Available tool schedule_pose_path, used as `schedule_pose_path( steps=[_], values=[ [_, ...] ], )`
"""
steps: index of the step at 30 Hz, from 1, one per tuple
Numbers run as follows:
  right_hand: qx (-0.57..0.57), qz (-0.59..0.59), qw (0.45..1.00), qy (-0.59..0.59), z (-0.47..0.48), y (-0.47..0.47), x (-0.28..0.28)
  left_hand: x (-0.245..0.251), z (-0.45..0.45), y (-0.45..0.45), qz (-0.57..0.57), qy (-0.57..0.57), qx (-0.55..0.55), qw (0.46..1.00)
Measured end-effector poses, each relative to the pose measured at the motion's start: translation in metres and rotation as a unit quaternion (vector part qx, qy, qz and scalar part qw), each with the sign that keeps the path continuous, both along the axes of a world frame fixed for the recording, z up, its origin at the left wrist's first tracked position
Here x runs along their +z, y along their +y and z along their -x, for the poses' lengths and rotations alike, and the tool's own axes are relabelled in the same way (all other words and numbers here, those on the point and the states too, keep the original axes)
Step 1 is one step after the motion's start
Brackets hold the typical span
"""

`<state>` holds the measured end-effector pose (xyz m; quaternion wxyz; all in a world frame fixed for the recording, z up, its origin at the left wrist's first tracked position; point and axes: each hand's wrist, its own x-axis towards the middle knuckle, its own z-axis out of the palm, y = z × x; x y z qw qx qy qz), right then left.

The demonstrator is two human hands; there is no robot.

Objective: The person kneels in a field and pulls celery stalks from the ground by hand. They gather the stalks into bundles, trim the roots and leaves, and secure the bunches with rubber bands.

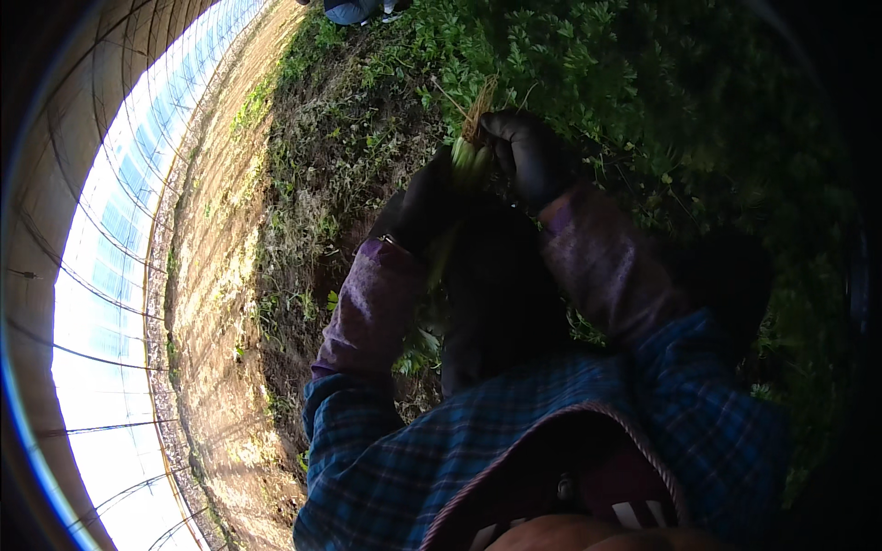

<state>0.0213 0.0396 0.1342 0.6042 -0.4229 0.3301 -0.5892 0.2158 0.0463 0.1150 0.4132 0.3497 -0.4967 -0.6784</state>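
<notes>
My left hand (427,203), in a dark glove, is closed around a bunch of pale green celery-like stalks (470,157). The stringy brown roots (477,113) of the bunch point away from me, and the leafy end hangs down by my left forearm, partly hidden in shadow. Against the root end, on the right, lies my right hand (527,151), also dark-gloved, its bent fingers touching the roots. Whether those fingers pinch any roots is hard to see.
Dense leafy green plants (592,62) grow ahead and to the right. Soil with scattered leaves and stems (331,165) lies to the left, then sunlit bare ground (213,275) and a greenhouse wall with thin hoops (117,255). Another person (350,10) is partly visible at the top.
</notes>
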Motion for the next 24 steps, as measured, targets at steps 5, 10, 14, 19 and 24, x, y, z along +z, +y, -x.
schedule_pose_path(
  steps=[5,10,14,19,24],
  values=[
    [-0.096,0.135,0.977,0.137,0.008,0.008,0.022,0.039,-0.001,0.040,0.179,-0.448,0.096,0.871],
    [-0.039,0.528,0.729,0.435,-0.005,0.032,0.031,0.040,-0.024,0.087,0.279,-0.589,0.141,0.745],
    [0.153,0.416,0.701,0.559,-0.037,0.036,0.008,0.017,-0.038,0.095,0.316,-0.668,0.178,0.650],
    [0.130,0.434,0.703,0.548,-0.060,0.018,-0.040,0.011,-0.045,0.082,0.236,-0.632,0.194,0.712],
    [0.026,0.503,0.708,0.496,-0.058,0.018,-0.066,-0.002,-0.054,0.066,0.280,-0.649,0.121,0.696]
  ],
)
